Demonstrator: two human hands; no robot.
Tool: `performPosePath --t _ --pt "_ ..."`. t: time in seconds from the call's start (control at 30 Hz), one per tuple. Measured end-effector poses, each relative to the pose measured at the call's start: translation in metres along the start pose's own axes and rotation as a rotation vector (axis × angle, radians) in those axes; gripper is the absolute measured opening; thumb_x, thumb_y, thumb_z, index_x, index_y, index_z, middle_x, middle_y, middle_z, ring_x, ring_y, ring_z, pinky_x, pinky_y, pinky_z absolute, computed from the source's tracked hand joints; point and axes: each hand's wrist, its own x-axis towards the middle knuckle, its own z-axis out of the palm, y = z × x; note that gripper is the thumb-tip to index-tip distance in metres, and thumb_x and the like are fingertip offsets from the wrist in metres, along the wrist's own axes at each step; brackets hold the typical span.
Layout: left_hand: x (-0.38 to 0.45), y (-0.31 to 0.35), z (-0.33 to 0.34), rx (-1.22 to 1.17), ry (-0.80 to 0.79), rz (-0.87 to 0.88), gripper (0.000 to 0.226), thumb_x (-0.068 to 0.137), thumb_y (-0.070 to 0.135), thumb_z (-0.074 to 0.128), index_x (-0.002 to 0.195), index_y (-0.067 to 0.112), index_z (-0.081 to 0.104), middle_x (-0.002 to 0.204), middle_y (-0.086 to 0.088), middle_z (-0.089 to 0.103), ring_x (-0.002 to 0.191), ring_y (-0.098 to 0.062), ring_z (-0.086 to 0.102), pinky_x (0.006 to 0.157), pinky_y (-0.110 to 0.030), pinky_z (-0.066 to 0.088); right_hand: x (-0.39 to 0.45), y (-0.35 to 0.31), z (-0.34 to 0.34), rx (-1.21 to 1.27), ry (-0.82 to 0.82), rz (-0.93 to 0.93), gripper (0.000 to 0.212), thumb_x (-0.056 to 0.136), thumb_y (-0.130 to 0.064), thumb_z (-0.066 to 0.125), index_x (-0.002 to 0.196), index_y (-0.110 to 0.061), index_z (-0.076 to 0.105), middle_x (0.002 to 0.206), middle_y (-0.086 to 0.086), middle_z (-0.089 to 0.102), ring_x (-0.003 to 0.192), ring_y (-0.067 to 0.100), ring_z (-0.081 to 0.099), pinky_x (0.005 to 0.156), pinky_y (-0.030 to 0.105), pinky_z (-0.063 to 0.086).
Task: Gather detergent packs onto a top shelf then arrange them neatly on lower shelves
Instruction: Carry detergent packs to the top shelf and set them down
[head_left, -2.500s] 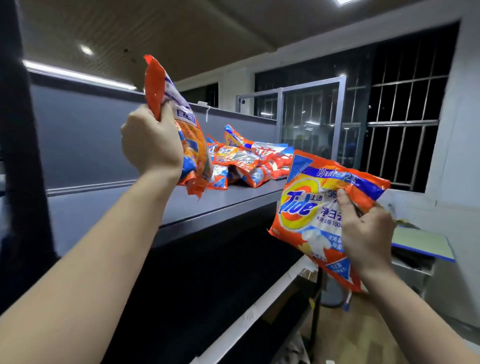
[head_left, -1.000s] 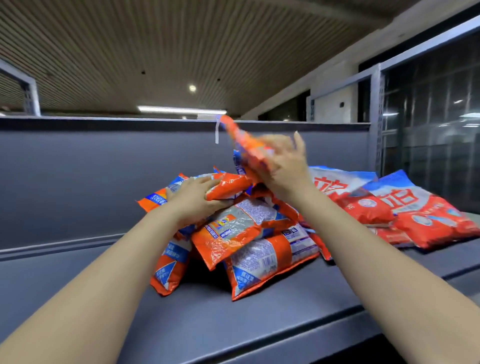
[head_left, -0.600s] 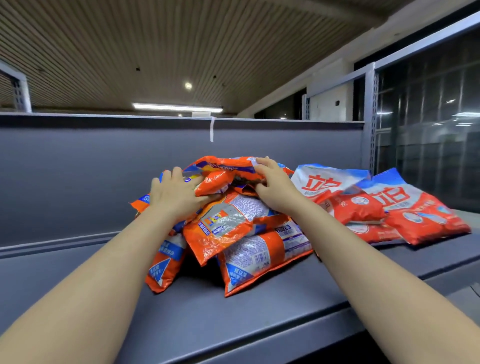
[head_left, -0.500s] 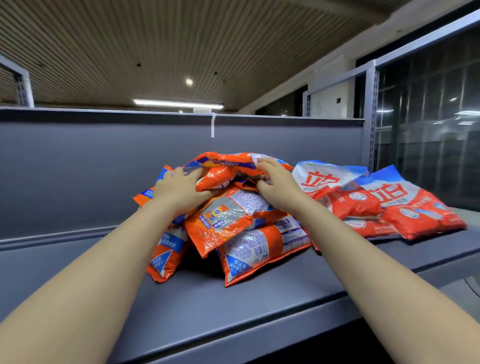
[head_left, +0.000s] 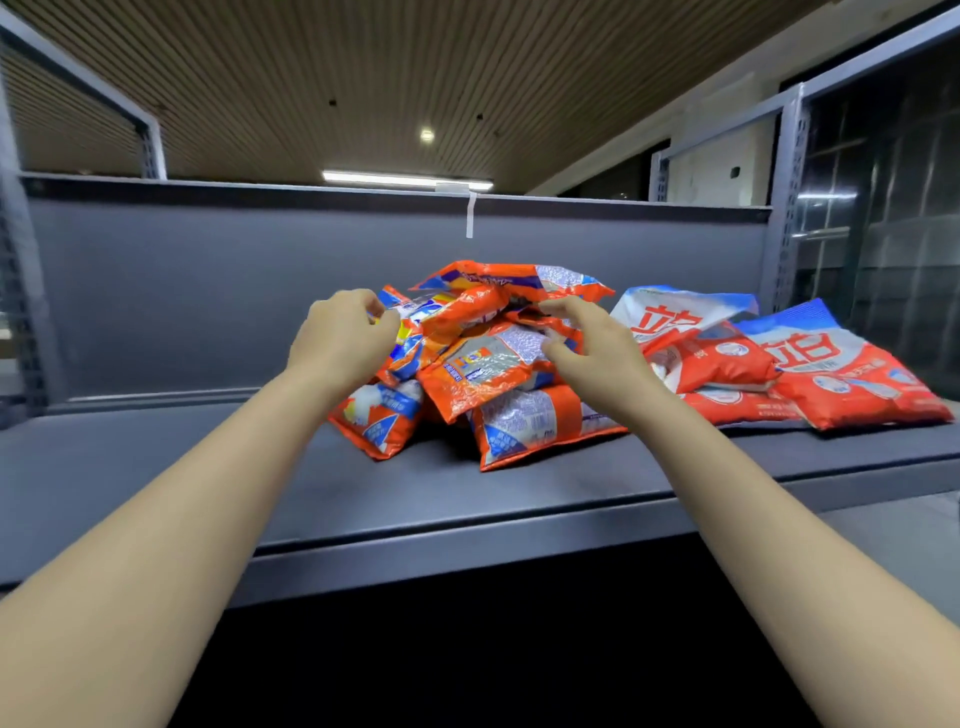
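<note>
Your left hand (head_left: 340, 340) and right hand (head_left: 592, 348) sit at either side of the orange detergent packs (head_left: 493, 364) heaped on the grey top shelf (head_left: 208, 483). Both hands have loosely curled fingers that grip nothing, their tips just at the pile. The red and white packs (head_left: 779, 364) lie just right of the heap, against the back panel (head_left: 182, 291).

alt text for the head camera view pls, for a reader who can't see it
Two bare hands, left hand and right hand, reach over a heap of orange detergent packs on a grey top shelf. Red and white packs lie to the right.
</note>
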Motion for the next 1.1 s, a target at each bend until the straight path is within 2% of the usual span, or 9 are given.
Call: performPosePath --t 0.1,0.23,0.33,0.43,0.5,0.6,0.73,0.93,1.1 --pt "-0.029 -0.005 -0.022 -0.022 0.045 -0.021 0.024 0.088 0.033 0.05 0.091 0.016 0.066 0.086 -0.001 0.066 0.084 -0.023 0.059 0.071 -0.03 0.045 -0.024 -0.014 0.0 0.057 0.009 -0.034 0.037 0.089 -0.012 0.056 0.126 -0.016 0.056 0.128 -0.003 0.056 0.114 0.006 0.048 0.083 0.003 0.027" --pt "-0.07 -0.016 -0.05 0.005 0.094 -0.042 0.022 0.088 0.032 0.05 0.087 0.016 0.066 0.079 0.004 0.063 0.086 -0.024 0.06 0.08 -0.036 0.05 -0.056 -0.037 0.007 0.126 -0.039 -0.072 0.034 0.089 -0.01 0.058 0.123 -0.016 0.058 0.124 -0.003 0.059 0.114 0.009 0.052 0.091 0.01 0.034" --pt "-0.098 -0.03 -0.07 0.023 0.108 -0.052 0.023 0.089 0.034 0.05 0.087 0.019 0.067 0.078 0.008 0.064 0.086 -0.023 0.061 0.086 -0.039 0.049 -0.078 -0.053 0.015 0.137 -0.1 -0.093 0.035 0.089 -0.011 0.06 0.124 -0.016 0.058 0.123 -0.005 0.059 0.116 0.007 0.05 0.091 0.004 0.03" --pt "-0.122 -0.05 -0.089 0.078 0.116 -0.069 0.02 0.088 0.038 0.05 0.085 0.024 0.066 0.073 0.018 0.059 0.084 -0.019 0.061 0.082 -0.035 0.048 -0.097 -0.069 0.024 0.126 -0.154 -0.094 0.036 0.089 -0.014 0.062 0.125 -0.017 0.057 0.123 -0.006 0.057 0.116 0.006 0.05 0.093 0.007 0.03" --pt "-0.138 -0.065 -0.102 0.119 0.11 -0.064 0.018 0.088 0.038 0.051 0.084 0.026 0.064 0.07 0.021 0.056 0.082 -0.019 0.061 0.081 -0.034 0.047 -0.112 -0.081 0.031 0.099 -0.172 -0.102 0.038 0.089 -0.016 0.062 0.126 -0.019 0.056 0.118 -0.011 0.054 0.111 0.002 0.047 0.089 0.0 0.027" --pt "-0.165 -0.09 -0.123 0.135 0.094 -0.038 0.013 0.089 0.036 0.052 0.082 0.03 0.061 0.073 0.021 0.055 0.083 -0.021 0.062 0.088 -0.04 0.046 -0.134 -0.104 0.045 0.077 -0.207 -0.103 0.04 0.089 -0.019 0.061 0.127 -0.023 0.054 0.118 -0.013 0.051 0.11 -0.002 0.044 0.087 0.001 0.026" --pt "-0.203 -0.124 -0.154 0.192 0.105 -0.025 0.015 0.089 0.034 0.054 0.089 0.025 0.065 0.087 0.01 0.065 0.092 -0.021 0.062 0.083 -0.037 0.044 -0.164 -0.143 0.067 0.122 -0.258 -0.077 0.039 0.09 -0.026 0.058 0.128 -0.031 0.051 0.12 -0.02 0.05 0.113 -0.007 0.042 0.088 -0.006 0.023" --pt "-0.255 -0.179 -0.207 0.283 0.069 -0.001 0.018 0.091 0.032 0.055 0.094 0.019 0.066 0.089 0.003 0.068 0.085 -0.024 0.063 0.078 -0.039 0.049 -0.213 -0.215 0.118 0.115 -0.312 -0.127 0.038 0.089 -0.029 0.057 0.127 -0.029 0.052 0.126 -0.017 0.053 0.121 0.005 0.048 0.102 0.029 0.038" --pt "-0.299 -0.237 -0.258 0.411 0.006 -0.033 0.018 0.087 0.031 0.06 0.095 0.017 0.069 0.085 0.002 0.069 0.078 -0.023 0.065 0.072 -0.036 0.048 -0.255 -0.275 0.174 0.096 -0.411 -0.15 0.04 0.09 -0.029 0.057 0.13 -0.029 0.051 0.128 -0.017 0.05 0.121 0.005 0.047 0.102 0.029 0.038"
